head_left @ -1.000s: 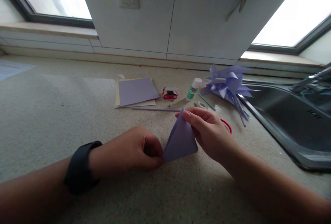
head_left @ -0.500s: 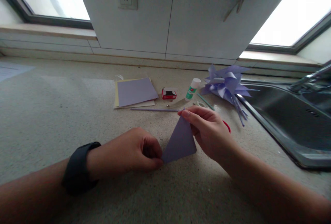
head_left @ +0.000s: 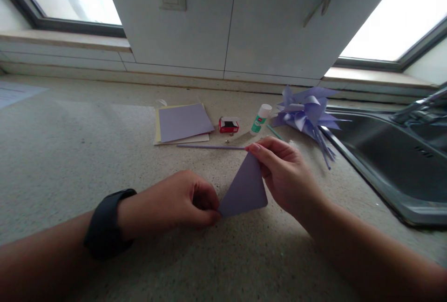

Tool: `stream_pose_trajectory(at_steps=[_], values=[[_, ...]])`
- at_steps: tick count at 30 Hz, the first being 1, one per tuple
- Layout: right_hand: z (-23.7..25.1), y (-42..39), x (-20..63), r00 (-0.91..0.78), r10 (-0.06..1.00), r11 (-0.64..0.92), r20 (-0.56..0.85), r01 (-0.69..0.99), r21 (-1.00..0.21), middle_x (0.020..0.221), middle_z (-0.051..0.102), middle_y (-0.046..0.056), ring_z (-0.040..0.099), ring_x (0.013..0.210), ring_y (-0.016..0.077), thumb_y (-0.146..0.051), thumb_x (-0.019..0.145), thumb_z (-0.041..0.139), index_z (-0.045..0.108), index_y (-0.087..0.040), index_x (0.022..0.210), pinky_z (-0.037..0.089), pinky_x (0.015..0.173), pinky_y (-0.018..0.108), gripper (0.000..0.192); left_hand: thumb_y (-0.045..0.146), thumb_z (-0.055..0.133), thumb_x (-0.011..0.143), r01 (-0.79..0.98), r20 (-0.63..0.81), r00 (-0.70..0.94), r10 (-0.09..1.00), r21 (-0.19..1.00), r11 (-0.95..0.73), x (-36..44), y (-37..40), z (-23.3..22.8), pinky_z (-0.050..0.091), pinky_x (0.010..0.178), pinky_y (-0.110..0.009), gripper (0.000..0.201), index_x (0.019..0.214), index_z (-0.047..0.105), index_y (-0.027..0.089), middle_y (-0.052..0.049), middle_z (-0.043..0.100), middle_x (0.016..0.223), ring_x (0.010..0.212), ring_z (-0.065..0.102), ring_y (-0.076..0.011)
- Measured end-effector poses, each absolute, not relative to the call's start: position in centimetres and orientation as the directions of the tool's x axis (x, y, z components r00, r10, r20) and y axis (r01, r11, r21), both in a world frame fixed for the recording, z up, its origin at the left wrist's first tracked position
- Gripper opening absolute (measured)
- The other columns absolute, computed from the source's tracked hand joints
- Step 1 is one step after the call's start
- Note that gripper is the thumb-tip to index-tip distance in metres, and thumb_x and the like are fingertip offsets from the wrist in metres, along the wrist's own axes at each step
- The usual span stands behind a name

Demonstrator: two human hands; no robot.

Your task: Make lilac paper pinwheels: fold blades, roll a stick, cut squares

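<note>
Paper now lies flat: the folded purple triangle (head_left: 244, 188), puffed open a second ago, has closed. Your left hand (head_left: 174, 204) pinches its lower corner; your right hand (head_left: 284, 174) grips the tip, glue stick (head_left: 260, 119) beyond.

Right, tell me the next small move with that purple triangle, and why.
Probably run a finger along the fold to crease it. The folded purple paper already forms a flat triangle, pinched at its lower-left corner by the left hand and at its top tip by the right hand, so the layers look lined up.
</note>
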State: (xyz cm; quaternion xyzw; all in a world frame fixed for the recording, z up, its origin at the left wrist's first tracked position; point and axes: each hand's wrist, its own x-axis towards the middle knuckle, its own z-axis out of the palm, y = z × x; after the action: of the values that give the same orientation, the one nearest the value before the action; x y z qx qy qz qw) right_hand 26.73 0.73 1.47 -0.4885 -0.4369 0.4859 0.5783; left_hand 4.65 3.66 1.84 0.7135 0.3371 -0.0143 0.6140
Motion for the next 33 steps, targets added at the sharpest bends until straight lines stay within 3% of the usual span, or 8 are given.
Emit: stream_pose_trajectory(at_steps=[4, 9, 14, 18, 22, 27, 33], values=[[1.4, 1.0, 26.9, 0.13, 0.991, 0.038, 0.026, -0.092, -0.995, 0.062, 0.048, -0.005, 0.038, 0.056, 0.0098, -0.038, 0.08, 0.077, 0.066, -0.02, 0.071, 0.027, 0.05, 0.025, 0.023, 0.034, 0.067, 0.083, 0.492, -0.411, 0.776, 0.479, 0.869, -0.05, 4.6, 3.4, 1.6, 0.036, 0.055, -0.022, 0.018, 0.083, 0.07, 0.017, 0.002, 0.062, 0.068, 0.061, 0.054, -0.0118], [1.4, 1.1, 26.8, 0.101, 0.995, 0.012, 0.004, -0.084, -0.996, 0.062, 0.05, -0.005, 0.041, 0.056, 0.0101, -0.04, 0.08, 0.078, 0.064, -0.02, 0.071, 0.029, 0.051, 0.025, 0.026, 0.054, 0.053, 0.094, 0.433, -0.322, 0.739, 0.592, 0.9, -0.051, 4.5, 2.8, 1.5, 0.039, 0.053, -0.022, 0.043, 0.086, 0.071, 0.016, 0.0, 0.063, 0.07, 0.06, 0.055, -0.0128], [1.4, 0.5, 25.4, 0.022, 0.998, 0.06, 0.061, 0.016, -0.998, 0.063, 0.052, -0.004, 0.043, 0.058, 0.0111, -0.039, 0.085, 0.071, 0.061, -0.019, 0.07, 0.032, 0.053, 0.026, 0.027, 0.051, 0.065, 0.089, 0.251, -0.169, 0.731, 0.661, 0.968, -0.03, 5.1, 2.5, 1.5, 0.048, 0.068, -0.025, 0.037, 0.106, 0.073, 0.019, -0.004, 0.073, 0.098, 0.084, 0.064, -0.0184], [1.4, 0.4, 24.4, 0.013, 0.996, 0.093, 0.094, 0.073, -0.993, 0.062, 0.049, -0.005, 0.042, 0.058, 0.0114, -0.04, 0.085, 0.07, 0.06, -0.02, 0.068, 0.032, 0.054, 0.026, 0.028, 0.048, 0.067, 0.088, 0.282, -0.206, 0.683, 0.701, 0.959, 0.006, 5.3, 2.6, 0.9, 0.043, 0.059, -0.023, 0.033, 0.091, 0.075, 0.016, -0.002, 0.071, 0.081, 0.069, 0.059, -0.0145], [1.5, 0.5, 24.5, -0.036, 0.999, 0.022, 0.018, 0.089, -0.996, 0.069, 0.059, -0.001, 0.049, 0.062, 0.0128, -0.043, 0.084, 0.07, 0.068, -0.019, 0.077, 0.037, 0.058, 0.027, 0.026, 0.048, 0.068, 0.088, 0.256, -0.226, 0.672, 0.705, 0.965, 0.064, 5.1, 2.8, 0.5, 0.04, 0.058, -0.023, 0.034, 0.08, 0.073, 0.016, 0.0, 0.068, 0.074, 0.066, 0.056, -0.0131], [1.3, 0.3, 25.4, -0.137, 0.984, -0.089, -0.111, 0.16, -0.983, 0.065, 0.056, -0.002, 0.043, 0.054, 0.0107, -0.047, 0.086, 0.068, 0.069, -0.018, 0.078, 0.029, 0.049, 0.025, 0.031, 0.047, 0.07, 0.086, 0.147, -0.21, 0.609, 0.765, 0.977, 0.151, 5.0, 3.0, 0.4, 0.04, 0.062, -0.024, 0.031, 0.084, 0.074, 0.016, 0.0, 0.068, 0.077, 0.069, 0.056, -0.0129], [1.5, 0.0, 25.4, -0.155, 0.987, -0.006, -0.045, 0.241, -0.971, 0.061, 0.046, -0.004, 0.038, 0.054, 0.0098, -0.046, 0.089, 0.065, 0.059, -0.018, 0.069, 0.026, 0.047, 0.024, 0.035, 0.043, 0.072, 0.087, 0.081, -0.198, 0.613, 0.765, 0.979, 0.188, 5.1, 3.1, 0.3, 0.043, 0.067, -0.023, 0.027, 0.086, 0.076, 0.017, -0.001, 0.07, 0.08, 0.072, 0.059, -0.0129]])
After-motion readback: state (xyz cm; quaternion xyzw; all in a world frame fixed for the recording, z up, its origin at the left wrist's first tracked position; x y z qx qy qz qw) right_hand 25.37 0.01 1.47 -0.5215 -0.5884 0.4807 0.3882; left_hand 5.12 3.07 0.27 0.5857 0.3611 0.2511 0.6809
